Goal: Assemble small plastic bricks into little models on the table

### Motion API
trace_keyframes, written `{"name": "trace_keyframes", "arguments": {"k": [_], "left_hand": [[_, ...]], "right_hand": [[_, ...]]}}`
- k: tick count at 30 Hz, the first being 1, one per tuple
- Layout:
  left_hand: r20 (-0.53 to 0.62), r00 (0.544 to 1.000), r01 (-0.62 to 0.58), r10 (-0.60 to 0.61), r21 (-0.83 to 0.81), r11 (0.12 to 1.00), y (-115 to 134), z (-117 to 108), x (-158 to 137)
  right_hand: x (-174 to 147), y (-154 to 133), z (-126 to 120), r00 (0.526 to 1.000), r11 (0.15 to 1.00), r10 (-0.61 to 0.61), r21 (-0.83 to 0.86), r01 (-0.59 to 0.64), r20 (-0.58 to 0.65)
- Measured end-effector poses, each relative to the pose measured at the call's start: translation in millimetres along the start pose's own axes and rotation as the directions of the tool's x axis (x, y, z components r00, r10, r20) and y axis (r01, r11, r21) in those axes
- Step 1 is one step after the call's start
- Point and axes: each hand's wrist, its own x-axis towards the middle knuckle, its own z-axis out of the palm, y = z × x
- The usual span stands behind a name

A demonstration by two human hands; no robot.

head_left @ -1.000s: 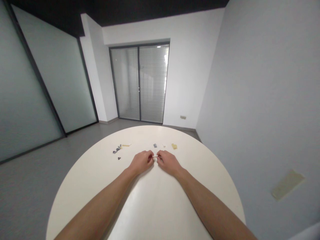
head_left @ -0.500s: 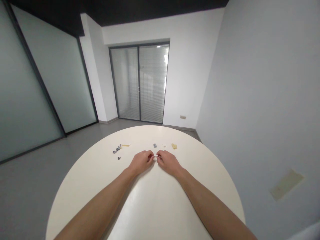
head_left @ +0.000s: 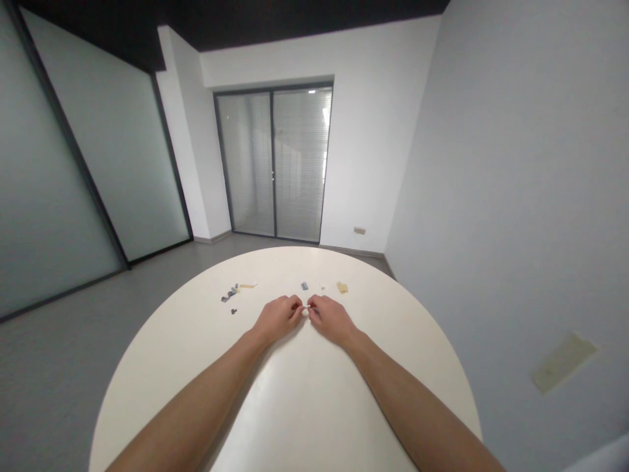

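My left hand (head_left: pixel 281 317) and my right hand (head_left: pixel 330 317) meet over the middle of the round white table (head_left: pixel 314 406). Their fingertips pinch a small white piece (head_left: pixel 305 307) between them, too small to tell its kind. Just below the fingertips shows another pale bit (head_left: pixel 305 313). Both hands have curled fingers, and the palms are hidden. Beyond the hands lie a small grey-blue piece (head_left: pixel 304 286), a tiny white piece (head_left: pixel 323 286) and a yellowish flat piece (head_left: pixel 343 287).
Left of my hands sits a cluster of small dark grey pieces (head_left: pixel 229 294), with a thin tan strip (head_left: pixel 247 286) beside it. One more dark bit (head_left: pixel 234 311) lies nearer. A glass door (head_left: pixel 273 164) stands behind the table, and a grey-white wall (head_left: pixel 511 196) rises on the right.
Less of the white piece shows between my fingertips now. Both hands stay in almost the same place, and the pieces on the table have not moved.
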Motion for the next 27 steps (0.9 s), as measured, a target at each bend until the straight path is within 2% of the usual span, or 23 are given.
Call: {"name": "trace_keyframes", "arguments": {"k": [27], "left_hand": [[0.004,1.000,-0.014,0.014,0.007,1.000,-0.6,0.8,-0.3]], "right_hand": [[0.5,1.4,1.7,1.000,1.000,0.010,0.005,-0.009,-0.005]]}}
